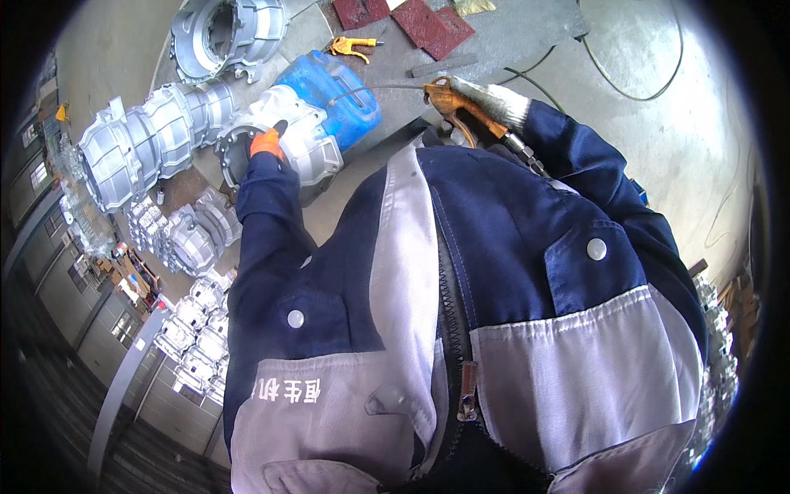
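My left hand [265,142], in an orange and black glove, grips the rim of a silver cast-metal housing [290,132] lying on the bench. My right hand [494,103], in a grey glove, is closed on the handle of an orange air blow gun [448,100]. Its thin metal nozzle reaches left toward the housing, over a blue plastic canister [333,86]. A hose runs back from the gun along my right sleeve. My dark blue and grey work jacket fills the lower half of the view.
Two larger ribbed silver housings [140,144] [226,33] lie left and behind on the grey bench [510,37]. A second orange blow gun [352,45] and red-brown pads [432,25] lie further back. Several smaller castings [193,239] are stacked at the left. Cables cross the concrete floor [650,90].
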Tool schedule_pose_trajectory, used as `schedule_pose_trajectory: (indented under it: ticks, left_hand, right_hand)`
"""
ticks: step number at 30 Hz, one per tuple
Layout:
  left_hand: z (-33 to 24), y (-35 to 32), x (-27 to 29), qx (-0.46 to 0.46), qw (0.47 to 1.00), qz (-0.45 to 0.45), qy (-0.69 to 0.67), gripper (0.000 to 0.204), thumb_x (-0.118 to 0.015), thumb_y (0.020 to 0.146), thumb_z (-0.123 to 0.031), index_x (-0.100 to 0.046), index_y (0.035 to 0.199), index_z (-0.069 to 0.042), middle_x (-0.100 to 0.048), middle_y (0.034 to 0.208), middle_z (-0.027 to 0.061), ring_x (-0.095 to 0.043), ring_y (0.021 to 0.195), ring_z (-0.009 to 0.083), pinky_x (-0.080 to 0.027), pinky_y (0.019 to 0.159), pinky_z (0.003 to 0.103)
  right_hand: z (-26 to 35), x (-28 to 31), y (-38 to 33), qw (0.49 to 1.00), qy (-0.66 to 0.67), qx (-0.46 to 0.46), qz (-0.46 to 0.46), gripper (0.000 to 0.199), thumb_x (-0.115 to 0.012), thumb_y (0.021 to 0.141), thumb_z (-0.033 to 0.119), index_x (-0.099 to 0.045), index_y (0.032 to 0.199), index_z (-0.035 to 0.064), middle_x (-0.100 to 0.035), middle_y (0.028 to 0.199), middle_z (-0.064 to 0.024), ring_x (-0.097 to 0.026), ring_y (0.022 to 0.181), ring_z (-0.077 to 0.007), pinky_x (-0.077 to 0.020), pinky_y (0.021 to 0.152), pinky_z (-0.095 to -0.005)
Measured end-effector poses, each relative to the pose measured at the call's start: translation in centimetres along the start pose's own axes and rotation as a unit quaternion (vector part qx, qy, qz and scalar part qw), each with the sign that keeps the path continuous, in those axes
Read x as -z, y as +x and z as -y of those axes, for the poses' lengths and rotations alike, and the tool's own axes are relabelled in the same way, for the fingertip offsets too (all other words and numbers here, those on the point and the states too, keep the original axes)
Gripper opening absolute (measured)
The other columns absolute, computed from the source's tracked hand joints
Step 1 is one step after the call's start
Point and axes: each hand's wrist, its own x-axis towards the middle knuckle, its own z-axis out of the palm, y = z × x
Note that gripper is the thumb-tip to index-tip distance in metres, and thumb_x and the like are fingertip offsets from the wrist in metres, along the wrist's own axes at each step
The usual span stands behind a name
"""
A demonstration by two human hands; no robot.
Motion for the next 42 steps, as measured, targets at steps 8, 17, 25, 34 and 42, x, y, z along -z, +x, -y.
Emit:
schedule_pose_trajectory:
  ticks: [8, 17, 25, 34, 42]
  left_hand:
    - [-3.6, -11.4, -0.9, -0.133, 0.982, -0.04, -0.13, 0.055, -0.076, 0.066, -0.034, -0.058, 0.102, 0.002, -0.063, 0.095, 0.0132, -0.058, 0.086, 0.0219, -0.044, 0.077, 0.033]
    - [-3.0, -19.8, 2.0, -0.117, 0.991, 0.065, 0.012, 0.064, -0.063, 0.067, -0.011, -0.043, 0.128, -0.006, -0.052, 0.123, 0.0134, -0.046, 0.119, 0.0238, -0.034, 0.1, 0.029]
    - [-4.7, -19.1, 0.6, -0.252, 0.929, 0.017, -0.27, 0.048, -0.065, 0.072, -0.017, -0.052, 0.116, -0.005, -0.06, 0.105, 0.0146, -0.057, 0.097, 0.03, -0.043, 0.086, 0.034]
    - [-6.8, -17.2, -2.2, -0.116, 0.968, -0.209, -0.07, 0.031, -0.055, 0.081, -0.024, -0.059, 0.104, -0.005, -0.061, 0.099, 0.0179, -0.058, 0.096, 0.0329, -0.044, 0.082, 0.038]
    - [-9.4, -17.1, -1.1, -0.041, 0.974, -0.187, -0.12, 0.032, -0.056, 0.082, -0.031, -0.06, 0.102, -0.007, -0.063, 0.092, 0.0172, -0.06, 0.088, 0.0347, -0.044, 0.078, 0.039]
  right_hand:
    - [3.2, -1.1, -4.2, 0.99, -0.137, 0.027, -0.009, 0.051, -0.05, 0.086, 0.051, -0.057, 0.102, 0.0036, -0.063, 0.078, -0.0093, -0.061, 0.056, -0.0139, -0.0527, 0.05, -0.0222]
    - [3.4, -1.7, -3.3, 0.999, -0.034, 0.016, 0.026, 0.044, -0.054, 0.086, 0.045, -0.058, 0.101, 0.0037, -0.064, 0.083, -0.0087, -0.063, 0.06, -0.0146, -0.0537, 0.053, -0.0232]
    - [1.9, -0.5, -1.6, 0.998, -0.063, -0.024, -0.002, 0.041, -0.051, 0.088, 0.042, -0.056, 0.106, 0.0048, -0.063, 0.084, -0.0099, -0.062, 0.06, -0.0155, -0.0541, 0.051, -0.0248]
    - [0.8, 0.3, -1.7, 0.999, -0.018, -0.019, 0.039, 0.041, -0.052, 0.088, 0.041, -0.056, 0.106, 0.0041, -0.063, 0.087, -0.0101, -0.062, 0.062, -0.0146, -0.0537, 0.051, -0.0233]
    - [0.6, 0.0, -2.4, 0.995, -0.094, 0.006, 0.013, 0.041, -0.05, 0.089, 0.041, -0.058, 0.104, 0.0032, -0.064, 0.087, -0.0088, -0.062, 0.064, -0.012, -0.0525, 0.056, -0.0209]
